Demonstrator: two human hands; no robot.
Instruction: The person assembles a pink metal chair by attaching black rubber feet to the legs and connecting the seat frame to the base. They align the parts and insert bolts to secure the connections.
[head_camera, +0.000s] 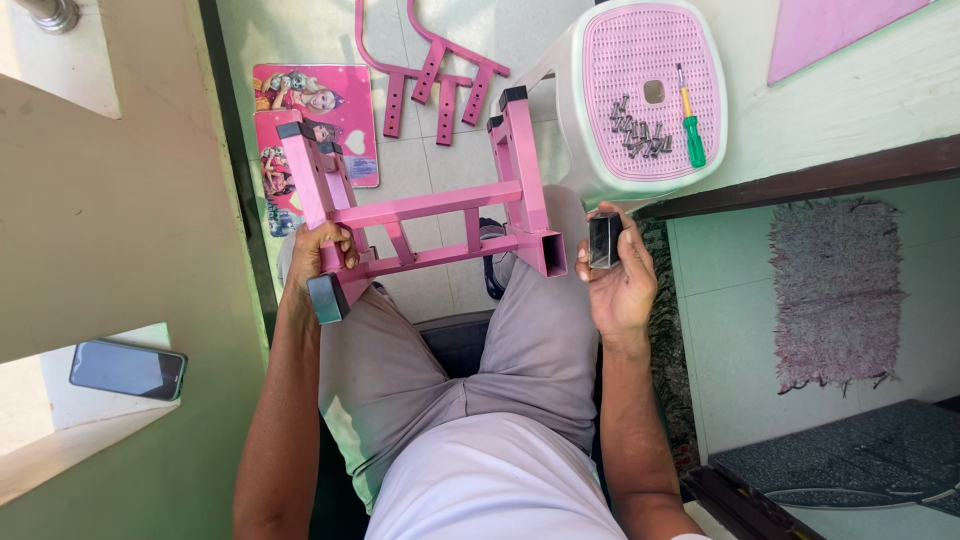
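Your left hand (322, 250) clenches the pink frame (430, 205) on your lap; your right hand (620, 285) grasps a black cap (604, 240) just beside the frame's open tube end. Screws (638, 133) lie on the stool (645, 90).

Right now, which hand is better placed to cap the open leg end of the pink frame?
Right. The right hand holds the black end cap just beside the open tube end; the left hand is busy gripping the pink frame.

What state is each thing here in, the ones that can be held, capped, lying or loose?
Pink frame: gripped by left hand, one tube end open.
Black cap: held in right hand, not fitted.
Screwdriver: lying on stool.
Screws: loose pile.
Phone: screen dark.
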